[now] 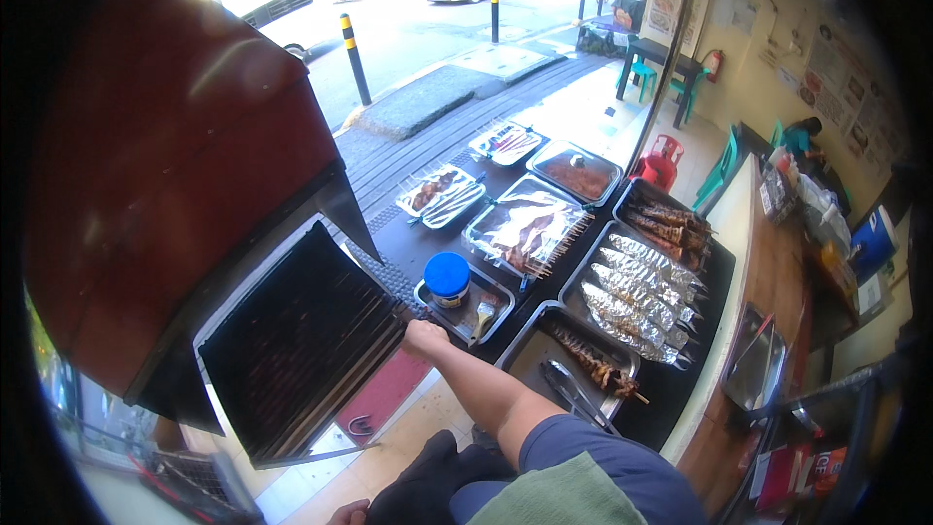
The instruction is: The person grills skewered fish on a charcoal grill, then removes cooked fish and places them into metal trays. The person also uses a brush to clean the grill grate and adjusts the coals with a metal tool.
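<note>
My right hand [425, 339] is closed at the near right corner of a charcoal grill [291, 343], over a dark part whose shape is mostly hidden by the fingers. Dark bars cover the grill beneath a dark red hood [168, 146]. Just beyond that hand, a small metal tray [503, 317] holds a blue-lidded tub [447, 277] and a basting brush [482, 321]. At the bottom edge, only part of my left hand [351, 513] shows, low beside dark cloth; its grip is hidden.
To the right, metal trays hold metal tongs [576, 394], a grilled skewer [594, 361], foil-wrapped items [634, 299] and grilled meat [667, 226]. Farther off lie foil-covered skewers [532, 222] and a lidded tray [576, 171]. A wooden counter [773, 284] bounds the right; a person [802, 138] sits beyond.
</note>
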### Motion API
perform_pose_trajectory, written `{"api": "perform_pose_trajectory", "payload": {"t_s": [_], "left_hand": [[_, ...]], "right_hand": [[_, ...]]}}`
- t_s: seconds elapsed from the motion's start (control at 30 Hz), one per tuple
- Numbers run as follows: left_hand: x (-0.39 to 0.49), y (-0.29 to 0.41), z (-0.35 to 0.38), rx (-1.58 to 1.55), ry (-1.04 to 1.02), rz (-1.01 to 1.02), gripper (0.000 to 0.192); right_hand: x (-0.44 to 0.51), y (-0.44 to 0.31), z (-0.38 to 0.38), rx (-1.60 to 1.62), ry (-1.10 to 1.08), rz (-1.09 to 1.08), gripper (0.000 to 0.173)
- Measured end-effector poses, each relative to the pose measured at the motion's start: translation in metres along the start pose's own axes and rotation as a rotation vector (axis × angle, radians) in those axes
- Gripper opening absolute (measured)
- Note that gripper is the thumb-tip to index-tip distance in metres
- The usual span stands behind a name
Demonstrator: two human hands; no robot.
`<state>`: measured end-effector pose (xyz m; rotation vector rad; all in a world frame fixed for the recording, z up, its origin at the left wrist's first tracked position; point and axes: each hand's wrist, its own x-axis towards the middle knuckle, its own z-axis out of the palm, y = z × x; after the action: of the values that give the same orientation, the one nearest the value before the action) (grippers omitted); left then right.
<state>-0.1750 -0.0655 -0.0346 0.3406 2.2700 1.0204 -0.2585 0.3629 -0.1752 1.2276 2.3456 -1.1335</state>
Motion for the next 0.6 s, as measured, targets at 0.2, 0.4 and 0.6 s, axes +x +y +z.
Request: {"api": "perform_pose_trajectory", "payload": {"t_s": [0.2,0.4,0.6], "left_hand": [[-0.003,-0.017,-0.003,-0.148,-0.05,-0.056,0.039],[-0.001,-0.033,-0.024,-0.123,-0.074,-0.082,0.041],[0.024,-0.08,-0.072,0.02,-0.154,0.099,0.04]], "right_hand": [[-0.001,0.042,0.017,0.134,0.232,-0.098,0.054],[-0.08,0.14,0.045,0.294,0.268,-0.258,0.044],[-0.157,0.16,0.111,0.341,0.011,-0.104,0.051]]}}
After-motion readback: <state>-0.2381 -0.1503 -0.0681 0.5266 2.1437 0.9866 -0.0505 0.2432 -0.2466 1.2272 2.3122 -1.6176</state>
